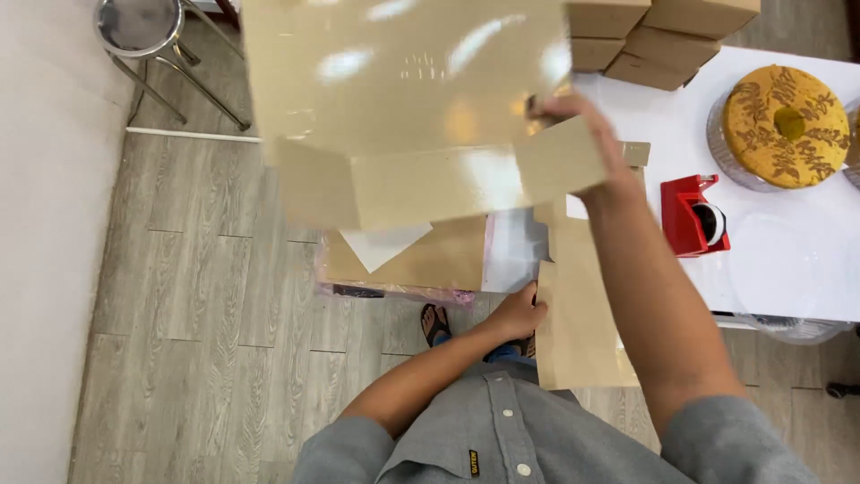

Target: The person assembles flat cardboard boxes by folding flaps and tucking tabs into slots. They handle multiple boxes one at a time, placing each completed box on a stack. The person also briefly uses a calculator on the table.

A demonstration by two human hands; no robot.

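Observation:
My right hand (pixel 582 143) is raised high and grips the right edge of a flat, unfolded tan cardboard box blank (pixel 394 99) that fills the top middle of the head view. My left hand (pixel 520 312) is lower, near my waist, pinching the edge of the blank's long lower flap (pixel 578 314), which hangs down beside the table. The glossy cardboard reflects ceiling lights. Part of my right hand's fingers is hidden behind the cardboard.
A white table (pixel 788 260) at the right carries a red tape dispenser (pixel 692 215), a round brown ring cake (pixel 786 125) in a clear container and folded tan boxes (pixel 663 36). A stack of flat blanks (pixel 421 264) lies below. A metal stool (pixel 148 36) stands on the wooden floor.

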